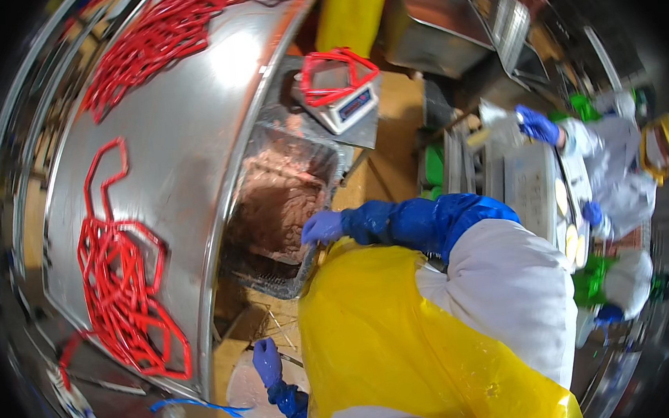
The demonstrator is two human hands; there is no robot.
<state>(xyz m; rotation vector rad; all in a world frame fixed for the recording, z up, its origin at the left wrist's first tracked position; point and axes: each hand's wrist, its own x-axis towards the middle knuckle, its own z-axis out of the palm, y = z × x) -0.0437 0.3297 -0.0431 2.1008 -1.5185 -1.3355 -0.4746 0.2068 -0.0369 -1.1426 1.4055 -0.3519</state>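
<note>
My right hand (322, 227), in a purple glove, reaches over the near rim of a grey plastic tub (297, 289), its fingers loosely bent and apart. Pinkish ground meat (279, 198) fills much of the tub, and the fingertips are close to it; whether they touch it cannot be made out. Lower down, my left hand (266, 362), gloved alike, has its fingers curled beside a whitish round container or bag (246, 385). What that hand grips, if anything, is hidden. Both forearms wear blue sleeves, and a yellow apron (374, 308) covers my front.
On the steel table (166, 159) lie strings of thin red sausage-like links (125, 296), with a larger heap (179, 32) at its far end. More red links rest on a scale (346, 110). Co-workers stand at right, one with a purple-gloved hand (538, 126) raised.
</note>
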